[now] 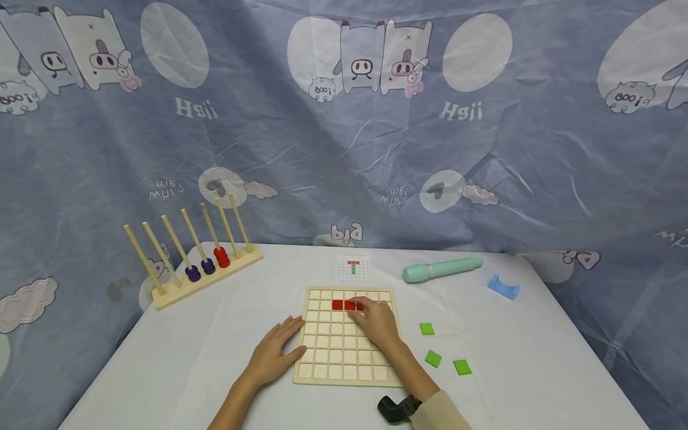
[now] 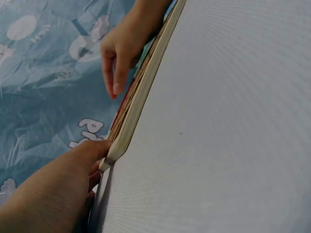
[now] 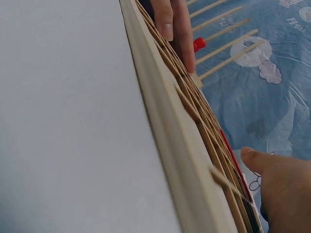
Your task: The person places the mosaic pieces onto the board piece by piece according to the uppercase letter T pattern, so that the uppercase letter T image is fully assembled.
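Note:
A square wooden grid board (image 1: pixel 321 356) lies on the table. Three red square tiles (image 1: pixel 337 304) sit side by side in its second row from the far edge. Over the rightmost of them is my right hand (image 1: pixel 378 325), thumb and index finger apart and pointing left; it partly covers that tile. In the left wrist view the right hand (image 2: pixel 124 51) hovers just above the board, with nothing visible in its fingers. My left hand (image 1: pixel 271 355) rests against the board's left edge, fingers extended, thumb touching the rim. Several green tiles, one a green square (image 1: pixel 432 358), lie right of the board.
Behind the board lies a printed grid card (image 1: pixel 353 269) with a red and green T. A wooden peg rack (image 1: pixel 209 280) with red and dark blue beads stands at the back left. A mint-green pen-shaped object (image 1: pixel 442 270) and a blue holder (image 1: pixel 503 288) lie back right.

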The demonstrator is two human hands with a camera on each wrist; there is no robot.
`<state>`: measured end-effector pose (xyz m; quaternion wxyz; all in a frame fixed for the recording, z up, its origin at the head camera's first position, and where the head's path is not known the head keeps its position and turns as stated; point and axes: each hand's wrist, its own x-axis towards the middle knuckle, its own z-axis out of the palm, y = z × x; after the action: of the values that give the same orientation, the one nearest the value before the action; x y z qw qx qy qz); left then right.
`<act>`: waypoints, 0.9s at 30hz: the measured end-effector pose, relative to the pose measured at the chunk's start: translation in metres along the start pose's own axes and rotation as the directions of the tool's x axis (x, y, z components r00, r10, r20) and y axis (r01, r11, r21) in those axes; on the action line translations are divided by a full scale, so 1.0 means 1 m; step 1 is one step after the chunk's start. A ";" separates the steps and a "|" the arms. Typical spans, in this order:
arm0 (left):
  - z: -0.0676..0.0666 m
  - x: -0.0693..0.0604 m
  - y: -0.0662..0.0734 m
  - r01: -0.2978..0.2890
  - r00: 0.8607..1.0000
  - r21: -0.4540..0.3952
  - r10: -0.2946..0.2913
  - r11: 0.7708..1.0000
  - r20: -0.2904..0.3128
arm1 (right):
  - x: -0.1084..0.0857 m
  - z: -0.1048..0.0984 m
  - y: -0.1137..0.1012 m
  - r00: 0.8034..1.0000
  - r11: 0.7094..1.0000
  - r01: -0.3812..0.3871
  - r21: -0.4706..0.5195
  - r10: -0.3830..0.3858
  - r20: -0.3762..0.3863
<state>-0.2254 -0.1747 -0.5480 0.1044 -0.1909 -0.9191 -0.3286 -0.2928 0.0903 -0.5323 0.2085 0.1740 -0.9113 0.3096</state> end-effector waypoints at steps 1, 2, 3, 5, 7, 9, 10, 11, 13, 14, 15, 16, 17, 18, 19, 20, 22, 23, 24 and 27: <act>0.000 0.000 0.000 -0.001 1.000 0.001 0.001 1.000 -0.002 | -0.002 -0.003 0.003 1.000 1.000 -0.003 0.006 0.003 -0.001; 0.000 0.000 0.000 -0.002 1.000 0.000 0.002 1.000 -0.002 | -0.004 -0.007 0.005 1.000 1.000 -0.009 0.008 0.009 0.000; 0.000 0.000 0.000 -0.002 1.000 0.000 0.002 1.000 -0.001 | -0.006 -0.011 0.008 1.000 1.000 -0.013 0.005 0.013 0.003; -0.001 0.000 0.000 0.002 1.000 -0.002 -0.002 1.000 0.004 | -0.010 -0.020 0.014 1.000 1.000 -0.021 0.013 0.021 0.007; -0.001 0.000 0.000 0.005 1.000 -0.003 -0.005 1.000 0.007 | -0.015 -0.028 0.021 1.000 1.000 -0.022 0.009 0.022 0.004; -0.001 -0.001 0.000 0.006 1.000 -0.004 -0.005 1.000 0.010 | -0.020 -0.038 0.028 1.000 1.000 -0.023 0.012 0.023 0.003; -0.001 -0.001 0.000 0.006 1.000 -0.004 -0.006 1.000 0.011 | -0.023 -0.042 0.032 1.000 1.000 -0.025 0.010 0.025 0.001; -0.001 -0.001 0.000 0.004 1.000 -0.001 -0.004 1.000 0.011 | -0.026 -0.047 0.036 1.000 1.000 -0.024 0.000 0.024 0.000; -0.001 -0.001 -0.001 -0.001 1.000 -0.001 0.001 1.000 0.009 | -0.033 -0.055 0.045 1.000 1.000 -0.020 -0.016 0.020 -0.005; -0.001 -0.001 -0.001 -0.002 1.000 -0.002 0.002 1.000 0.011 | -0.036 -0.060 0.049 1.000 1.000 -0.022 -0.021 0.022 -0.005; -0.001 -0.001 -0.001 -0.005 1.000 -0.002 0.005 1.000 0.009 | -0.040 -0.064 0.053 1.000 0.999 -0.021 -0.030 0.021 -0.003; -0.001 -0.001 -0.001 -0.005 1.000 -0.004 0.005 1.000 0.009 | -0.043 -0.069 0.057 1.000 0.999 -0.017 -0.046 0.017 -0.003; -0.001 -0.001 -0.001 -0.006 1.000 -0.005 0.006 1.000 0.008 | -0.046 -0.073 0.061 1.000 0.999 -0.011 -0.049 0.011 0.002; -0.001 -0.001 0.000 -0.005 1.000 -0.005 0.005 1.000 0.008 | -0.049 -0.078 0.065 1.000 0.999 -0.008 -0.048 0.009 0.006; -0.002 -0.001 0.000 -0.004 1.000 -0.004 0.004 1.000 0.009 | -0.052 -0.083 0.068 1.000 0.999 -0.011 -0.047 0.011 0.012; -0.002 -0.001 0.000 -0.003 1.000 -0.001 0.003 1.000 0.009 | -0.055 -0.087 0.072 1.000 0.999 -0.013 -0.051 0.014 0.016; -0.002 -0.001 0.000 0.002 1.000 0.001 -0.002 1.000 0.012 | -0.060 -0.095 0.080 1.000 0.998 -0.012 -0.066 0.013 0.019; -0.003 -0.001 0.001 0.004 1.000 0.001 -0.004 1.000 0.013 | -0.062 -0.099 0.083 1.000 0.998 -0.016 -0.068 0.017 0.021; -0.003 -0.001 0.001 0.007 1.000 0.000 -0.007 1.000 0.017 | -0.064 -0.102 0.087 1.000 0.997 -0.020 -0.077 0.022 0.018; -0.003 -0.001 0.003 0.010 1.000 -0.008 -0.009 1.000 0.021 | -0.070 -0.111 0.097 0.999 0.994 -0.031 -0.106 0.032 0.010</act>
<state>-0.2231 -0.1746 -0.5444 0.0924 -0.1904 -0.9197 -0.3306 -0.2457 0.2464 -0.5342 0.2070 0.1500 -0.9302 0.2632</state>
